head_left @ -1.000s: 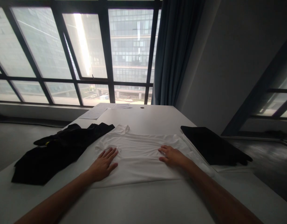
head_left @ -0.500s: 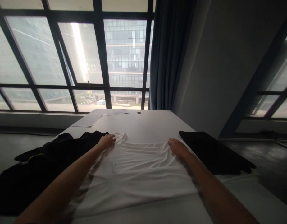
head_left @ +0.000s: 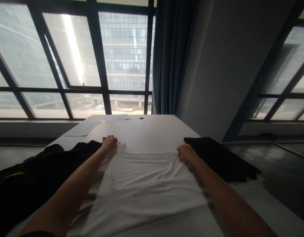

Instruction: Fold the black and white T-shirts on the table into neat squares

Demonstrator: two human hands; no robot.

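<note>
A wrinkled white cloth garment (head_left: 149, 187) lies spread across the white table between my forearms. At its far left corner, my left hand (head_left: 109, 143) is closed on the fabric, which rises a little beside the fingers. My right hand (head_left: 187, 153) pinches the far right corner, fingers curled over the edge. The far edge runs fairly straight between the two hands. The garment's near left part is partly hidden by my left forearm.
Dark clothing with a yellow detail (head_left: 43, 174) is heaped at the left. A folded black garment (head_left: 218, 158) lies at the right. Paper sheets (head_left: 81, 128) rest at the table's far left, near a round hole (head_left: 141, 118). Windows and a blue curtain (head_left: 173, 59) stand beyond.
Both hands have closed from flatter, spread fingers onto the garment's far corners. The far edge is now pulled straighter and the left corner is lifted slightly. The view has turned a little to the right.
</note>
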